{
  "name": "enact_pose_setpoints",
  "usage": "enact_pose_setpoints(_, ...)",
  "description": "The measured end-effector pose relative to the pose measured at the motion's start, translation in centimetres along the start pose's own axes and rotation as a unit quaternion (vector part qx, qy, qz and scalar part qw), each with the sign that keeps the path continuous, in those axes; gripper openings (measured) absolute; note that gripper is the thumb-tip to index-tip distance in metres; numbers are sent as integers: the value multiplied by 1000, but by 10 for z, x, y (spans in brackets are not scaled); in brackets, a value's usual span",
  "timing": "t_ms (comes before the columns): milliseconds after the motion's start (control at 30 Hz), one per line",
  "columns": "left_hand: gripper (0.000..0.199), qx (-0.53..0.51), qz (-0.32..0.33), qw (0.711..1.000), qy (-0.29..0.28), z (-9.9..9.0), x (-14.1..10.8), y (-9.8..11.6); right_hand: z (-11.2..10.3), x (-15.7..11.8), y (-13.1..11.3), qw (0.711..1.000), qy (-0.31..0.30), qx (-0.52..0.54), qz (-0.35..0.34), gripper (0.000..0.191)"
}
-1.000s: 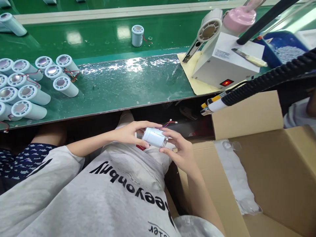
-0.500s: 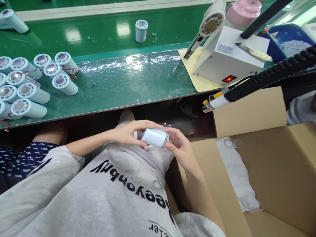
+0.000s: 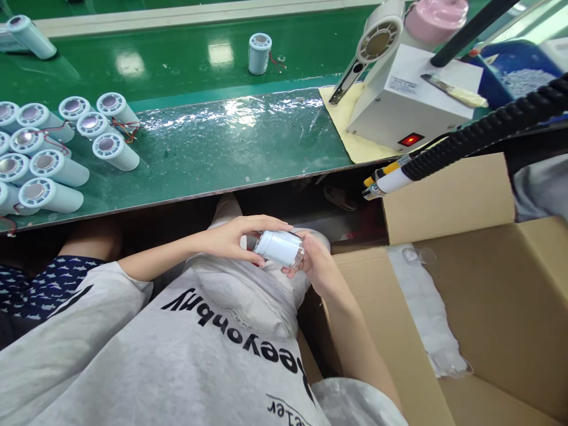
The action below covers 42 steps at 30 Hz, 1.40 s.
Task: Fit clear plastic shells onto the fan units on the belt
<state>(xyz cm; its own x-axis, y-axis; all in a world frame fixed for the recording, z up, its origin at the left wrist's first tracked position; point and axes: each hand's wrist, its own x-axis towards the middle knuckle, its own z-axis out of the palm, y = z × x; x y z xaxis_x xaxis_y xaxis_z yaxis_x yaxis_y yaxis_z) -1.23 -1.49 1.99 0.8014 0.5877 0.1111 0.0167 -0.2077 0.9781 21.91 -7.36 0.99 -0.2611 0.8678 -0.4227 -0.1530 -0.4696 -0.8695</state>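
Over my lap, both hands hold a pale blue cylinder with a clear plastic end, lying nearly sideways. My left hand is closed around its left end, thumb below and fingers above. At the clear right end, my right hand has its fingers curled against it, some hidden behind. Similar pale blue cylinders with vented round ends and thin red wires stand grouped on the left of the green bench.
On the green belt behind stand a lone cylinder and a tilted one. A white box-shaped device with a lit red switch, a small white fan and a black ribbed hose are at right. An open carton lies beside my right arm.
My right hand has turned and its fingers have curled under the cylinder's clear end. My left hand stays put. The cylinders on the belt have shifted slightly right.
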Motion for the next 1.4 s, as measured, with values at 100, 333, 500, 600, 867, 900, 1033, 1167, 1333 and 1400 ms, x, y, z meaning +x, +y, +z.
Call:
enact_pose_setpoints(100,71,-2,1,1000,-2,0,0,-1,3,1,-2,999,-6,11,30,70)
enact_pose_setpoints(333,70,23,22,999,0,3,1,-2,11,-1,-6,994,-31,43,99,80)
enact_pose_setpoints(500,72,42,12,999,-2,4,-1,4,12,-5,-6,993,-44,38,99,80)
enact_pose_setpoints(600,75,63,26,998,-1,6,-4,8,13,-10,-5,998,-31,29,56,75)
enact_pose_setpoints(867,77,96,122,988,11,6,-7,10,13,-22,-6,1000,-15,18,13,68)
enact_pose_setpoints(900,76,97,120,988,14,6,-7,10,12,-22,-6,1000,-12,15,10,67)
enact_pose_setpoints(1033,76,91,98,990,48,0,-8,9,6,-24,-9,1000,21,19,-9,66)
enact_pose_setpoints(1167,80,73,97,991,62,-3,-7,10,4,-26,-13,1000,15,23,-3,69)
enact_pose_setpoints(1333,81,41,74,996,40,-2,-3,13,4,-28,-17,999,12,28,18,75)
enact_pose_setpoints(1400,79,35,54,997,34,-1,-2,14,4,-28,-17,999,2,28,23,75)
